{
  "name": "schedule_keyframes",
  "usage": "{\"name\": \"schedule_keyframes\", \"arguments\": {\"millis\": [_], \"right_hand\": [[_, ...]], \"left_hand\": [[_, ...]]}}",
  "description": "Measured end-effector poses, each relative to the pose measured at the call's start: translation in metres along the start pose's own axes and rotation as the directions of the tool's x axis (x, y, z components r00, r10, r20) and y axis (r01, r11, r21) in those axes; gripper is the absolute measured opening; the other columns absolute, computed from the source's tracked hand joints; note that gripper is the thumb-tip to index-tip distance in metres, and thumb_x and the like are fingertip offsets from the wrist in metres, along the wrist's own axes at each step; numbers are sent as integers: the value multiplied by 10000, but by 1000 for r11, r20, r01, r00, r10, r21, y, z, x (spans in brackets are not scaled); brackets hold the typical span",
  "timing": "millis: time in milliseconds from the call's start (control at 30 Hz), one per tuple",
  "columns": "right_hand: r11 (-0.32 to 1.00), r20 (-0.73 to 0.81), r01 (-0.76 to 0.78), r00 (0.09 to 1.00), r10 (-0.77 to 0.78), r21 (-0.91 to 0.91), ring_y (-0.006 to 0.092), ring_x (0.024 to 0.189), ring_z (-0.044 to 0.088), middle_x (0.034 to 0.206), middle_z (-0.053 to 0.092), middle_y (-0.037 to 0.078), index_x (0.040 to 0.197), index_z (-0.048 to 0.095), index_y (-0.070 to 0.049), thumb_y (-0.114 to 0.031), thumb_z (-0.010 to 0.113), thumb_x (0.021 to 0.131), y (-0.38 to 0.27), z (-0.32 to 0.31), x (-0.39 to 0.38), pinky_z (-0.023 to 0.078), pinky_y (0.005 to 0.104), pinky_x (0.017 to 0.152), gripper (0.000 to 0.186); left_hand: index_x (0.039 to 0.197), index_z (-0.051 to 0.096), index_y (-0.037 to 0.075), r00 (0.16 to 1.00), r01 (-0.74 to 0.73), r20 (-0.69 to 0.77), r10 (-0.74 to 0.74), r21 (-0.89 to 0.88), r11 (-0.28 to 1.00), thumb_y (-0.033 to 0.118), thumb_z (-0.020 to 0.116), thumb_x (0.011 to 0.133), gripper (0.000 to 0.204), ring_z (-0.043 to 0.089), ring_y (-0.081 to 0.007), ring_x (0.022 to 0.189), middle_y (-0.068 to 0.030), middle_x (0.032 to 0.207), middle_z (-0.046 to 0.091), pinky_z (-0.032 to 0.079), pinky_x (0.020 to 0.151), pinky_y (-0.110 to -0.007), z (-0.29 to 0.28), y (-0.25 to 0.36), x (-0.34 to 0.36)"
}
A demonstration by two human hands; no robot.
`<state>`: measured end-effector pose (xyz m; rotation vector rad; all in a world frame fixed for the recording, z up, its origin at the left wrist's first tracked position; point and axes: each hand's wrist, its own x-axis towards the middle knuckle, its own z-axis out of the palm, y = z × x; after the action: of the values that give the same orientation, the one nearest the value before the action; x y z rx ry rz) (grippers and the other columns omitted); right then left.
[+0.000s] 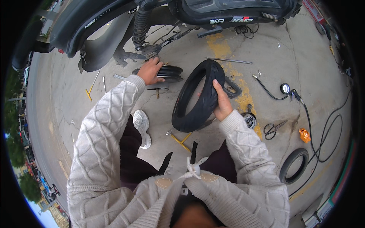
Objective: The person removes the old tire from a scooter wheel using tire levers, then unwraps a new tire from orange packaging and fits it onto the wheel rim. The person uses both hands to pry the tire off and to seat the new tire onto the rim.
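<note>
My right hand [222,100] is closed round the right side of a black scooter tyre [190,119], thumb on the tread. The tyre stands tilted in front of me, with no rim inside it. To its left, my left hand [151,71] rests on a black wheel rim [171,72] low beside the scooter, its fingers over the rim's upper edge. A metal axle end points down from the rim toward me. Tyre and rim are apart. Behind the tyre's right side lies a dark bracket-like part [232,88], partly hidden.
A black scooter [228,19] with its shock absorber [141,28] fills the far side. Yellow T-handle wrenches [181,142], a metal bar [232,60], scissors [274,130], a brake drum part [249,119], a pressure gauge [284,88] with hose, and a smaller tyre [294,166] lie around.
</note>
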<state>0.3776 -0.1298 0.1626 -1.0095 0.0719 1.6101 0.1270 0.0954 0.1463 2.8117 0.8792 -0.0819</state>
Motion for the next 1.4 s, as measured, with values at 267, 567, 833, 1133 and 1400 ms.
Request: {"name": "schedule_keyframes", "arguments": {"millis": [267, 567, 833, 1133, 1400], "right_hand": [[971, -69, -173, 984, 163, -167, 275, 853, 697, 941, 664, 156, 1171, 570, -3, -456, 670, 888, -43, 23, 18, 596, 381, 777, 543], [994, -63, -42, 997, 36, -100, 213, 825, 676, 935, 661, 134, 1143, 562, 46, -453, 677, 888, -1, 52, 4, 563, 325, 761, 573], [970, -165, 183, 974, -157, 161, 249, 948, 662, 1078, 621, 150, 1283, 463, 11, -426, 710, 867, 71, 46, -29, 561, 376, 841, 652], [918, -294, 306, 928, -228, 254, 278, 993, 654, 1072, 634, 166, 1261, 491, 14, -476, 736, 823, 116, 62, -45, 552, 388, 869, 701], [838, -296, 369, 919, -263, 401, 287, 1008, 654, 1109, 623, 147, 1291, 472, 9, -372, 767, 818, 125, 97, -18, 552, 396, 888, 675]], "left_hand": [[986, 563, 30, 958, -282, 60, 280, 29, 959, 196, 828, 591, 504, 566, -322, 924, -116, 964, 553, 517, 772, -403, -18, -27, -1], [943, 550, 28, 952, -275, 135, 276, -25, 961, 154, 803, 539, 493, 577, -318, 861, -113, 916, 562, 519, 712, -399, -22, -25, -20], [992, 563, 7, 990, -53, 125, 61, -70, 996, 214, 815, 585, 521, 597, -338, 851, -143, 910, 579, 512, 723, -411, -36, 1, -28], [1009, 580, -33, 972, 182, 173, -160, -117, 976, 300, 830, 630, 563, 633, -383, 857, -205, 931, 632, 511, 738, -423, -80, 35, -8], [1061, 589, -29, 972, 198, 145, -186, -67, 978, 326, 830, 638, 603, 664, -383, 869, -214, 960, 667, 532, 746, -426, -94, 43, 9]]}}
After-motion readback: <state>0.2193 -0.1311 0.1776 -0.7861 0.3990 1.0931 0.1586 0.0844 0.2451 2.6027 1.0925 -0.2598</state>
